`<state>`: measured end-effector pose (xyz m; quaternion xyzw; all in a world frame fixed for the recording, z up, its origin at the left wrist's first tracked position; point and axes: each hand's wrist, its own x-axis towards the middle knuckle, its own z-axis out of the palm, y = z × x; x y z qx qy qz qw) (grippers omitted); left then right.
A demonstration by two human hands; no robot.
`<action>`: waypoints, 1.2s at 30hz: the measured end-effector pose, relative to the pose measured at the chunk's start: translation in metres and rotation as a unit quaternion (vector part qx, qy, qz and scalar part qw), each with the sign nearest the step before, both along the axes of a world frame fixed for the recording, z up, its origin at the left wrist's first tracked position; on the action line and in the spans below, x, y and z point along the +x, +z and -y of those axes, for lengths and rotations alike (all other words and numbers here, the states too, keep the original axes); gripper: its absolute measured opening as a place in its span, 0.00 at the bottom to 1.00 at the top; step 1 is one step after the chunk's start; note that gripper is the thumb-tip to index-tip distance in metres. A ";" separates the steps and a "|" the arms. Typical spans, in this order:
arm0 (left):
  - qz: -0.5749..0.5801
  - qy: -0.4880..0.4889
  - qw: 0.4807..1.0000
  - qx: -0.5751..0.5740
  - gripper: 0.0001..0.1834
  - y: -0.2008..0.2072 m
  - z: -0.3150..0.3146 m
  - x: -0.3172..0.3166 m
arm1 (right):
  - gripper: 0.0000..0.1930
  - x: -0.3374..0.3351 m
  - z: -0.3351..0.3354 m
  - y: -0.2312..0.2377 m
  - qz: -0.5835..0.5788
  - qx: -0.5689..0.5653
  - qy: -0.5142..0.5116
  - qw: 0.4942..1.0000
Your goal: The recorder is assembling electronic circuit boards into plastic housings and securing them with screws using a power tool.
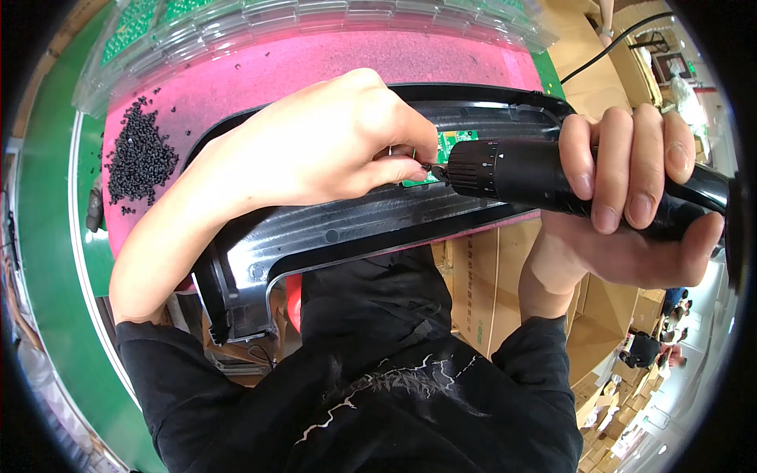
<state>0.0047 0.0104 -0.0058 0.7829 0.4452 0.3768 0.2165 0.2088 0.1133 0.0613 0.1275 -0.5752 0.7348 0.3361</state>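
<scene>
My right hand [623,181] wraps round a black electric screwdriver [520,169] with a ribbed collar, held almost level and pointing left. At its tip, the thumb and forefinger of my left hand [355,142] are pinched together. A small dark piece shows between those fingertips and the screwdriver's nose; it is too small to name. Just behind the tip, a green circuit board [467,140] lies inside a long, glossy black plastic housing [339,229], partly covered by my left hand. The housing's open side faces up.
A heap of small black screws [140,162] sits on the pink mat [276,71] at the left. Clear plastic trays [315,27], some with green boards, line the back. Cardboard boxes [489,276] stand beyond the near edge to the right. Farther right, people are in the background.
</scene>
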 end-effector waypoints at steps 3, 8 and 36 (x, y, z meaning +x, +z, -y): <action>-0.001 0.005 1.000 -0.011 0.09 0.001 0.001 0.001 | 0.21 0.001 0.000 0.001 -0.007 0.007 -0.003 1.000; -0.008 0.012 1.000 0.024 0.09 0.000 0.000 0.002 | 0.21 0.004 -0.003 0.002 -0.019 0.012 -0.020 1.000; -0.067 0.130 0.988 0.039 0.12 -0.010 0.007 -0.005 | 0.24 -0.038 0.018 -0.023 0.172 0.146 -0.131 0.965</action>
